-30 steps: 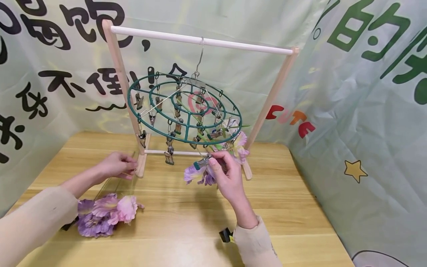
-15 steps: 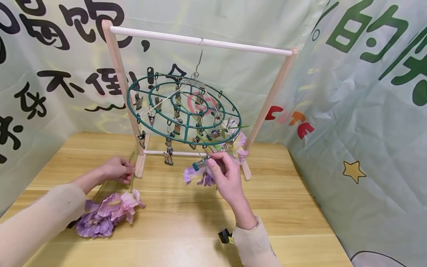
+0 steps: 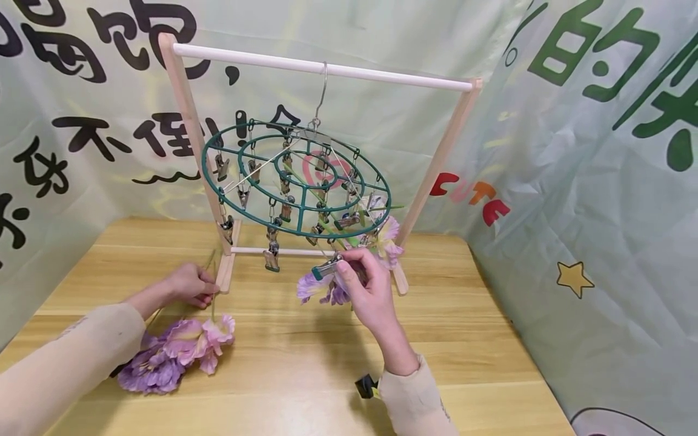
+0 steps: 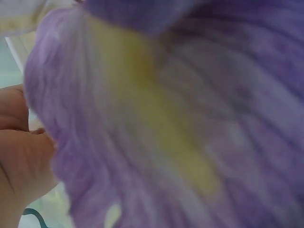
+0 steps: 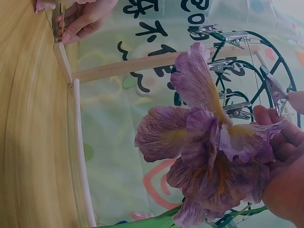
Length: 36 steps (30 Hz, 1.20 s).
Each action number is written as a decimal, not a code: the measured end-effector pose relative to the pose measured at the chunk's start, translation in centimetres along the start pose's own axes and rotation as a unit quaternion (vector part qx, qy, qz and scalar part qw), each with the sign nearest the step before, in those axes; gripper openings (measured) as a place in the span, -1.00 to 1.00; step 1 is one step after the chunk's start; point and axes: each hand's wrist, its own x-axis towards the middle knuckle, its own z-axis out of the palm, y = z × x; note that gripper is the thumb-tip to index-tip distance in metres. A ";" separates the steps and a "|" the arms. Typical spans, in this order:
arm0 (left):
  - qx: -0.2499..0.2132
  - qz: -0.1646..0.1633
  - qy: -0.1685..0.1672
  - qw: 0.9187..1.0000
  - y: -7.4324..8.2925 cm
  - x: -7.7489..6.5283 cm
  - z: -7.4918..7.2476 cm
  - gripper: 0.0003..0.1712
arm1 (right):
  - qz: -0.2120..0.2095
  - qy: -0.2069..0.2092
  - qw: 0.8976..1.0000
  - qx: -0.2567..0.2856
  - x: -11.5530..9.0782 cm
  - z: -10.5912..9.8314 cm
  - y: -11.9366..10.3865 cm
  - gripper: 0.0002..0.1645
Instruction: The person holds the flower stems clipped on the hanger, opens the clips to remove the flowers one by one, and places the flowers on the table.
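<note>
Fingers of the left hand [image 3: 188, 284] pinch a stem [image 3: 213, 310] above pink and purple flowers [image 3: 193, 345] lying at lower left; the right hand [image 3: 372, 290] grips a metal clip [image 3: 326, 267] near centre. Between them the table [image 3: 283, 375] seems to leave moving room. Farther back, blooms [image 3: 389, 242] already hang right of centre, while clips [image 3: 271, 259] at left dangle unfilled: seemingly partway. The green hanger [image 3: 301, 219] hangs between the rack's [image 3: 392, 77] posts.
</note>
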 end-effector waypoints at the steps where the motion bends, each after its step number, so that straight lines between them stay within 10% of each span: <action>1: 0.000 -0.002 0.002 1.000 -0.1 0.1 0.0 -0.83 | 0.002 -0.001 1.000 0.002 0.0 0.0 0.0 -0.87; 13: 0.000 0.006 0.003 1.000 0.4 -0.5 -0.5 -0.64 | 0.030 -0.036 0.999 0.004 -0.1 0.1 -0.8 -0.76; 19: 0.089 0.042 0.018 0.995 1.7 -1.6 -1.2 -0.52 | 0.028 -0.037 0.999 -0.023 -0.2 -0.1 -1.0 -0.72; 36: 0.141 0.201 0.035 0.969 9.3 -9.1 3.1 -0.69 | -0.013 -0.007 1.000 -0.015 -0.1 -0.2 -1.2 -0.82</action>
